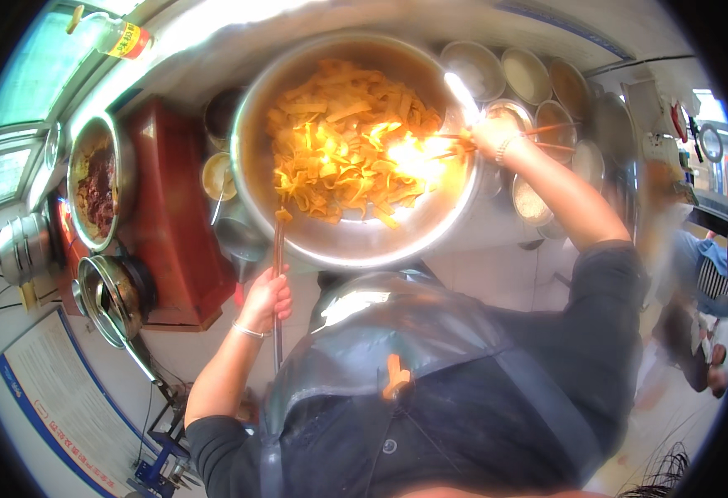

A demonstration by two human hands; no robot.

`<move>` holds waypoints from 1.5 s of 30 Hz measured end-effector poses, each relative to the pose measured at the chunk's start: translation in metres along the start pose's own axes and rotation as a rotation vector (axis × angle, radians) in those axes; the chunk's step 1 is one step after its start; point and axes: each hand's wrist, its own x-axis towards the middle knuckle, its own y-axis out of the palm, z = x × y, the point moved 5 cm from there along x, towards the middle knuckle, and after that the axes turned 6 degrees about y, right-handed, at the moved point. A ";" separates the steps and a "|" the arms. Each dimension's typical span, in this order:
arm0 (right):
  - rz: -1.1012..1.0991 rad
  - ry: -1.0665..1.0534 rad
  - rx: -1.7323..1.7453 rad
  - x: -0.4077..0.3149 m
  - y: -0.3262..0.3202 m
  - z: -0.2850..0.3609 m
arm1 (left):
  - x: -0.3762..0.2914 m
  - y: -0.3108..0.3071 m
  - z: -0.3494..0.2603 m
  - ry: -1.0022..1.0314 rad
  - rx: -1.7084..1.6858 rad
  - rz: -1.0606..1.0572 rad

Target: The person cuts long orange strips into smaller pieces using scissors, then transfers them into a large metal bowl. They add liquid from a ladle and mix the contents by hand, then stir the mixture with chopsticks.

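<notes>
A large steel basin (364, 249) in front of me holds a heap of flat, orange-yellow food strips (339, 137). My left hand (267, 297), at the basin's near left, is closed around long brown chopsticks (278, 249). Their upper ends reach into the strips, and a small piece of food (283, 215) sits against them. Over the right rim, my right hand (495, 134) grips another set of long chopsticks (551, 138). Their tips go in among the strips, where strong glare hides the detail.
Several metal bowls (526, 76) crowd the right of the basin, one with pale grains (532, 202). Left are a red cabinet (177, 211), a small bowl with a spoon (218, 177), a pan of dark red food (97, 187) and a pot (109, 299). Another person (706, 267) is far right.
</notes>
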 end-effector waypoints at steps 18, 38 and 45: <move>0.060 0.057 0.186 0.095 0.074 0.018 | 0.102 -0.199 0.051 0.610 -0.043 -0.991; 0.018 0.070 0.079 0.103 0.067 0.020 | 0.148 -0.146 -0.039 0.870 0.886 -0.865; 0.059 0.107 0.125 0.098 0.069 0.022 | 0.090 -0.215 0.074 0.477 1.239 -0.877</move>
